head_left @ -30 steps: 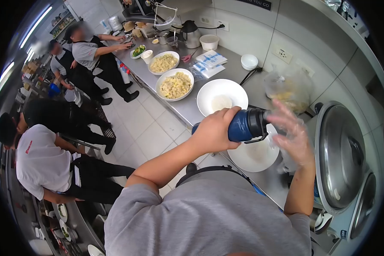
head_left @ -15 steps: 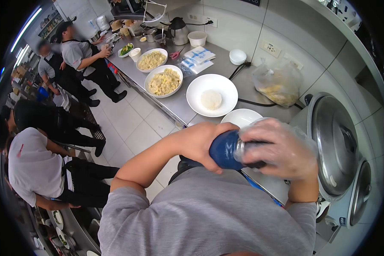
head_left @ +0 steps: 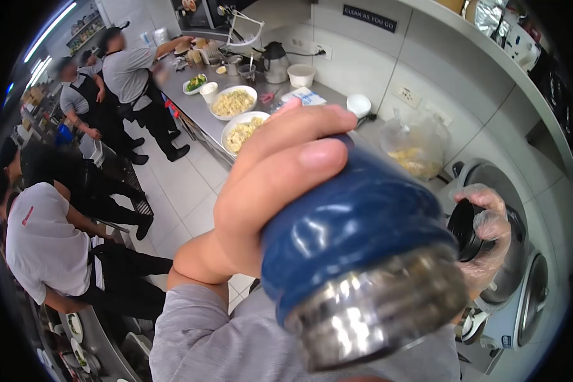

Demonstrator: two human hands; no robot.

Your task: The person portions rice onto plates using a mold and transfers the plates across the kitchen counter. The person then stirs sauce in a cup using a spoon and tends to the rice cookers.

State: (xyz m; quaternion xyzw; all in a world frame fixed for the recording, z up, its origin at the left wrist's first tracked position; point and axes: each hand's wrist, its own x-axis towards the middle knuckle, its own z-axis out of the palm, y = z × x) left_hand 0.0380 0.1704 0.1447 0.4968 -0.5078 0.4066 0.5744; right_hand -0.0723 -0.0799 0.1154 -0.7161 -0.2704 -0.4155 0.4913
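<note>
Close to the camera, my bare left hand [head_left: 261, 172] is wrapped round a blue bottle [head_left: 363, 216]. The bottle is tilted, its bare steel neck turned down and toward me, and the lid is off. My right hand [head_left: 493, 235], in a clear plastic glove, grips a black bottle lid [head_left: 468, 229] at the right, apart from the bottle. Behind the left hand, on the steel counter, are a bowl of fried rice [head_left: 240, 135] that it partly covers and another rice bowl [head_left: 233, 103]. The bottle and hand hide the middle of the counter.
Large lidded pots [head_left: 533, 299] stand at the right. A plastic bag of yellowish food [head_left: 414, 149] lies by the wall, with small white bowls [head_left: 358, 105] and a steel jug [head_left: 274, 62] further back. Several people [head_left: 44, 235] stand along the left side, across the tiled floor [head_left: 178, 184].
My left hand has raised the blue bottle close to the camera and tilted it. The lid has come off, and my right hand has moved away to the right with it.
</note>
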